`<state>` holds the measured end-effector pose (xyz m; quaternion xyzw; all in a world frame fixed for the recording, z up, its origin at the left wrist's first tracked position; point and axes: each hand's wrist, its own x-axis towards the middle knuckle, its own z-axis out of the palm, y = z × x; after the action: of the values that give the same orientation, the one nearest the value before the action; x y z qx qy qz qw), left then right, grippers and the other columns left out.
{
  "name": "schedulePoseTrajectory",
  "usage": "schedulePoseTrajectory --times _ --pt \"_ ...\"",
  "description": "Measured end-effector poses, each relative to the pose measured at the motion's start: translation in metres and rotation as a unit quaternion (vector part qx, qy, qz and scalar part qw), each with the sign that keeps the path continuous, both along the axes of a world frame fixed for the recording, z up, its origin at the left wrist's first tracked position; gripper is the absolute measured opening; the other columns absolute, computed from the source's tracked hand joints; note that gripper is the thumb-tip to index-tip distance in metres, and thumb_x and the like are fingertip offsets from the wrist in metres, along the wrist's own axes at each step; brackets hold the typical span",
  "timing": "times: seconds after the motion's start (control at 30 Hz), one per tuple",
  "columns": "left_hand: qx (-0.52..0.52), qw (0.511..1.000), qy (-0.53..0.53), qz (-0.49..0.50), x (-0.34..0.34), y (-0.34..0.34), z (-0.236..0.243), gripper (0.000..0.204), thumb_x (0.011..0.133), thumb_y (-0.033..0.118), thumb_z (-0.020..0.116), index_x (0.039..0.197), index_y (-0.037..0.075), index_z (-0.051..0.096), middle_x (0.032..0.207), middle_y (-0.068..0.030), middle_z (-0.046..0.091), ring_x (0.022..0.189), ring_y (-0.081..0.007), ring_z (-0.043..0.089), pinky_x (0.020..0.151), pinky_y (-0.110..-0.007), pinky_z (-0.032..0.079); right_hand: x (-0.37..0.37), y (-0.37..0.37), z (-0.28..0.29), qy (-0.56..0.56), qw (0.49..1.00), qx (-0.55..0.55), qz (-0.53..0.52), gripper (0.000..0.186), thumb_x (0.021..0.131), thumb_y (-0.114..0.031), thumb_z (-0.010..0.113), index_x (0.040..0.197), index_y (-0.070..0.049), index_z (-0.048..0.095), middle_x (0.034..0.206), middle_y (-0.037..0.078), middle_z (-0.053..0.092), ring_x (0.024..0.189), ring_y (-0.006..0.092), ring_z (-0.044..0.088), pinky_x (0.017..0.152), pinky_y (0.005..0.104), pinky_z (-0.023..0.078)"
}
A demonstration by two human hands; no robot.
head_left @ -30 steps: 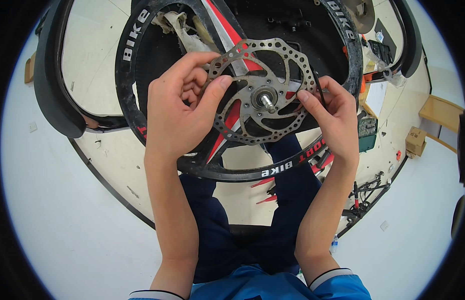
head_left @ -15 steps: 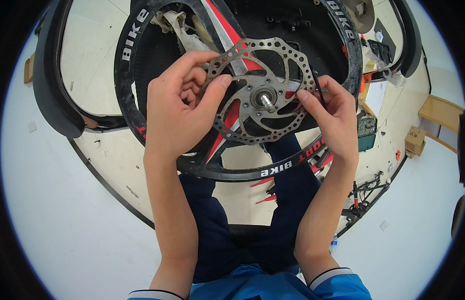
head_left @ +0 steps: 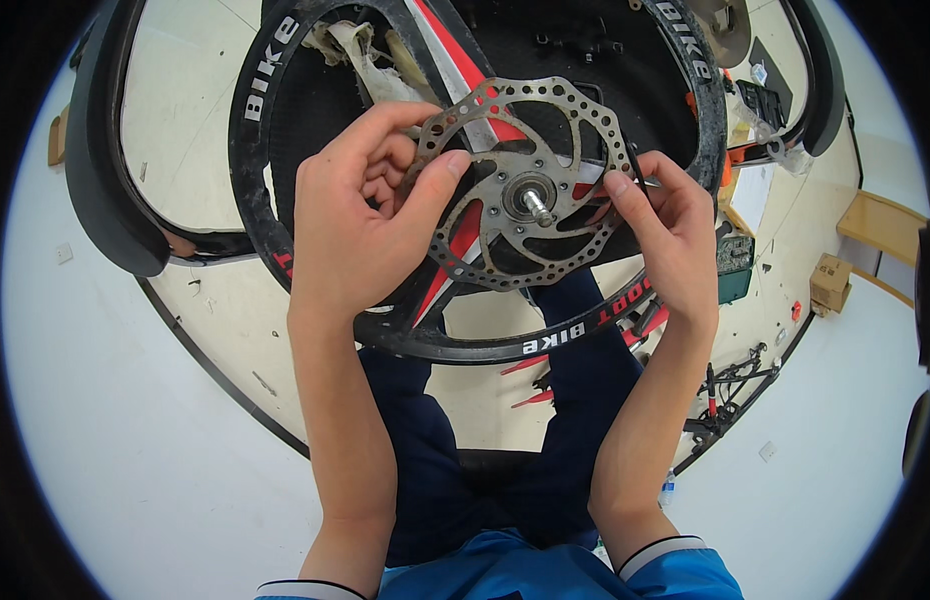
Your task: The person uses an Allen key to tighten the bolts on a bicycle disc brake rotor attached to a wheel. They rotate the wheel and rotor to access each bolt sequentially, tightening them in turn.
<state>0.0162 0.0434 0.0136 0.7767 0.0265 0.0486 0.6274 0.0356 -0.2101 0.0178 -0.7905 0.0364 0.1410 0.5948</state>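
A silver, drilled brake disc [head_left: 513, 170] lies over the hub of a black bicycle wheel [head_left: 455, 347] with red and white spokes. From its middle a threaded axle [head_left: 535, 207] sticks up, with small bolts around it. My left hand [head_left: 360, 215] pinches the disc's left rim between thumb and bent fingers. On the opposite side, my right hand [head_left: 675, 225] has its thumb against the rim and fingers curled behind. A thin black rod [head_left: 640, 175] shows by the right fingers; its kind and whether they grip it are unclear.
Beneath the wheel is a black surface [head_left: 615, 85] with small metal parts and a pale rag [head_left: 370, 70]. Black curved armrests [head_left: 110, 150] flank it. To the right are a green case [head_left: 735, 268], a cardboard box [head_left: 830, 282] and a small black bike frame [head_left: 730, 395] on the floor.
My right thumb has slid slightly to the right along the disc's rim. The disc has shifted only a hair, and my left hand keeps its hold.
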Motion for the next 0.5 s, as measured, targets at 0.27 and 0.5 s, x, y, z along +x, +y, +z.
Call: schedulePoseTrajectory --times 0.27,0.5 --pt "0.007 1.0 0.011 -0.01 -0.0006 0.0022 -0.0003 0.022 0.09 0.002 0.073 0.111 -0.003 0.069 0.07 0.0046 0.057 0.061 0.0013 0.045 0.053 -0.016 0.032 -0.0008 0.002 0.0005 -0.006 1.0 0.004 -0.001 0.019 0.097 -0.019 0.073 0.094 -0.002 0.065 0.068 -0.004 0.063 0.058 -0.0004 0.039 0.051 0.0216 0.024" --pt "0.031 0.999 0.031 -0.026 -0.0018 0.0043 0.0052 0.024 0.093 0.003 0.072 0.116 -0.002 0.067 0.076 0.0049 0.06 0.069 0.001 0.051 0.06 -0.015 0.037 -0.0008 0.0008 -0.0019 -0.005 1.0 0.011 0.001 0.02 0.097 -0.019 0.073 0.094 -0.001 0.065 0.068 -0.004 0.063 0.059 -0.0002 0.04 0.051 0.0216 0.025"
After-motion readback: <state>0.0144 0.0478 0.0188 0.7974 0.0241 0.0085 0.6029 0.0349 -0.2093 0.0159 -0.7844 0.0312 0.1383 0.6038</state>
